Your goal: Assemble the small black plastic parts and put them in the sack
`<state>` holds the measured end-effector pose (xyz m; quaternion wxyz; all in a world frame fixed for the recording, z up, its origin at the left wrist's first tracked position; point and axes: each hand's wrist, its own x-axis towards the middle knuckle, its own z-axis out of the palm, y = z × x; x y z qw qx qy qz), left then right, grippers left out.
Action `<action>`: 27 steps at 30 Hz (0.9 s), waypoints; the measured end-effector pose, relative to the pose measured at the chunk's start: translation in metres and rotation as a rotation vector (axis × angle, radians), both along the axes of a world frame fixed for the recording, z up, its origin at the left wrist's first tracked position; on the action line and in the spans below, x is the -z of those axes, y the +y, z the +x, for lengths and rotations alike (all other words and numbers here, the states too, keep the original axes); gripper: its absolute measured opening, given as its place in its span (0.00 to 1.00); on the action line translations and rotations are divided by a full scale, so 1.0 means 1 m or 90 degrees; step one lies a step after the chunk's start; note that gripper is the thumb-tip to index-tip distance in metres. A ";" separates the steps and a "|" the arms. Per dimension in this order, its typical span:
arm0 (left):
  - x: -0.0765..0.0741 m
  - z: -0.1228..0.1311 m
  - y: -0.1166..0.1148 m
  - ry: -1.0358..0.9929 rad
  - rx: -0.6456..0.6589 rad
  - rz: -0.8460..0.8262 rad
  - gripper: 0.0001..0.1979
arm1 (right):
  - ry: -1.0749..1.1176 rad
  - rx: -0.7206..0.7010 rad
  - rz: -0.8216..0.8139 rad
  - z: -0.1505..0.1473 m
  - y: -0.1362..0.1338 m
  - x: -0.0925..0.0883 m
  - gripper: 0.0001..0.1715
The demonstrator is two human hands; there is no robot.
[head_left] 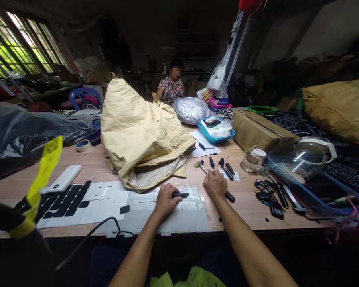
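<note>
My left hand (166, 198) is closed on a small black stick-like piece (181, 195), which lies low over a clear plastic sheet (194, 215) at the table's front edge. To its right, my right hand (215, 184) grips a small hammer (204, 169) by the shaft. The hammer's yellowish head points away from me, and its black handle end shows below my palm. Beyond the right hand lie several black pieces (229, 169), some on a slip of white paper. A large tan paper sack (143, 131) slumps just beyond my left hand.
At left, a white sheet (107, 199) carries rows of black stickers, with a white power bank (65, 178) near it. Right of my hands are keys (265, 191), a glass jar (253, 160), a blue tray (317, 187) and a cardboard box (260, 129). A person (171, 85) sits opposite.
</note>
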<state>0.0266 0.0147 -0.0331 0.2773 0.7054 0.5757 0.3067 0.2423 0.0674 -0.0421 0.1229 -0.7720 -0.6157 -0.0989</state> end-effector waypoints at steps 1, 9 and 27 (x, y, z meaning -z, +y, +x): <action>0.000 0.000 0.000 -0.001 0.000 0.003 0.09 | 0.002 0.000 -0.002 0.000 0.000 0.000 0.17; 0.000 0.000 -0.001 -0.019 -0.002 -0.005 0.10 | 0.016 -0.003 0.012 0.000 0.000 0.001 0.17; 0.008 -0.005 0.002 -0.033 0.015 0.007 0.10 | 0.028 -0.021 0.041 0.001 -0.003 0.006 0.19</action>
